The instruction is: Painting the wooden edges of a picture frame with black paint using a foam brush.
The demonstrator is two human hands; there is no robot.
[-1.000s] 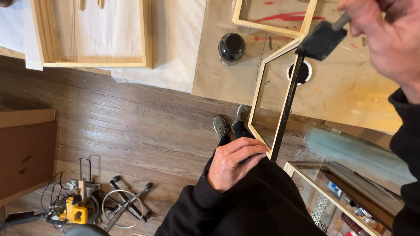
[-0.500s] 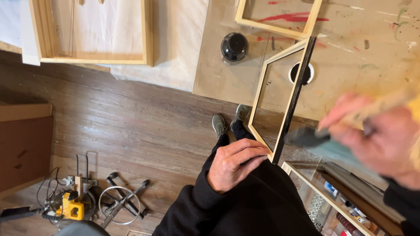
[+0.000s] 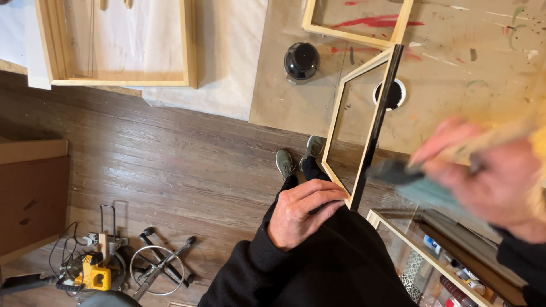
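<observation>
Dark brown wooden plank floor (image 3: 170,159) runs below a paint-spattered tan worktop (image 3: 455,74), with a white sheet (image 3: 227,62) beside it. The left hand (image 3: 304,213) curls closed around the lower corner of an open rectangular pale-wood frame with one black-painted edge (image 3: 372,125), standing tilted at the worktop's edge. The blurred right hand (image 3: 489,176) grips a grey foam brush (image 3: 392,170) just beside that black edge

A framing workshop — wooden frames (image 3: 116,42), paint-spattered board (image 3: 455,74), a yellow saw (image 3: 94,273) on plank floor (image 3: 170,159)
</observation>
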